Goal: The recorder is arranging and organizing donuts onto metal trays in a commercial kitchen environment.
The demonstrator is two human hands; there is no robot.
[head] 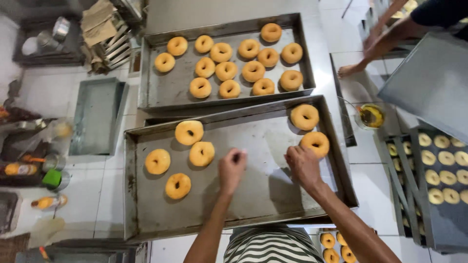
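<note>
From the head camera, looking straight down, the person is leaning over a large metal tray [273, 195] lying near them on the white tabletop [351, 151]. The left hand [232, 169] is hovering over the bare middle of this near tray, its fingers curled in and pinched together; whether it is gripping anything I cannot tell, since nothing shows between the fingertips. The right hand [302, 164] is resting loosely closed just near of a golden ring doughnut [315, 142], touching or almost touching its edge, as if setting it in line with the doughnut [304, 117] lying farther along the right side.

On the left part of the same tray four more doughnuts [188, 132] are sitting apart from one another, spaced so they are not sticking together. A far tray [161, 92] is carrying many doughnuts in close rows.

To the right, another person's arm [385, 41] is reaching over a grey tray, and pale uncooked rings [441, 170] are waiting on dark trays. A glass of yellow liquid [371, 116] is standing between them.
</note>
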